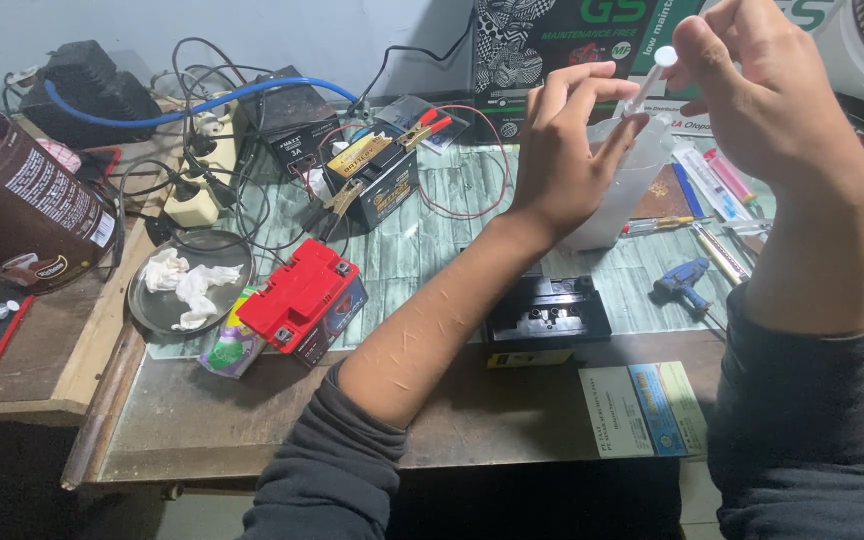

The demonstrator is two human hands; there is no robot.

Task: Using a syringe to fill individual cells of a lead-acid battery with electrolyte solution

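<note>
In the head view, the left hand is curling its fingers around the rim of a translucent white plastic jug, grasping it and steadying it upright on the green-tiled part of the worktable. The right hand is hovering just above and to the right of it, pinching a thin clear plastic syringe between thumb and fingers; the thumb is resting on the white plunger cap, and the syringe is slanting down towards the jug's mouth, with its tip hidden behind the left hand's fingers.

Directly below the left wrist, a black rectangular battery with an open top is sitting near the front of the table, touching neither hand. To its left a red-lidded small battery is lying tilted, beside a round grey metal dish holding crumpled white tissue. Farther back, a black battery with gold lettering is wearing red and black clamp leads, with tangled cables running to a cream power strip. A blue-handled tool is lying right of the open battery, and a white and blue printed card is lying on the bare brown table edge. A brown cylindrical tub is leaning at the far left.
</note>
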